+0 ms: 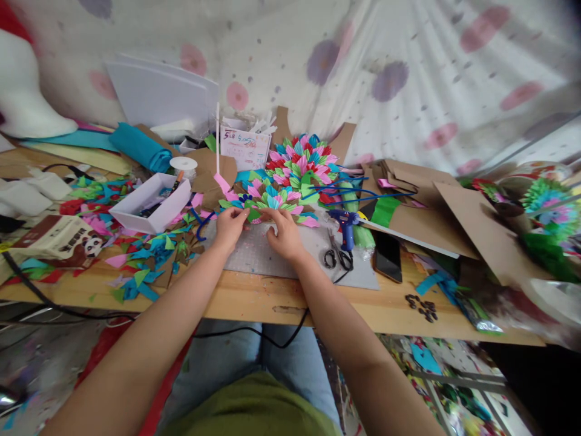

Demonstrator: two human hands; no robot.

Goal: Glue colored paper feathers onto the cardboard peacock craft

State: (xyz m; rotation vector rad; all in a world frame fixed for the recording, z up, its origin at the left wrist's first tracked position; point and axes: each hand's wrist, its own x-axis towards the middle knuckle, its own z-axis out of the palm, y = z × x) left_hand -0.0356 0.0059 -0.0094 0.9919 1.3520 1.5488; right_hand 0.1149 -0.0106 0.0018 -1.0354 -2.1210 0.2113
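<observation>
A piece covered in fringed paper petals [275, 198] in pink, green, blue and brown lies at the back of a grey mat [272, 257]. My left hand [230, 230] is closed in a pinch at its near edge, by a small green paper petal [253, 214]. Alongside, my right hand [285, 235] reaches its fingers onto the same edge, thumb held apart. A larger petal-covered piece [302, 160] stands behind, with cardboard strips rising from it. To the right, a blue glue gun [345, 227] rests near black-handled scissors [338, 257].
Paper scraps [149, 263] and a white tray [152, 203] with pens cover the left. A phone [388, 257], cardboard sheets [476, 224] and small dark pieces [422, 307] lie right. A black cable [254, 330] hangs over the table's front edge.
</observation>
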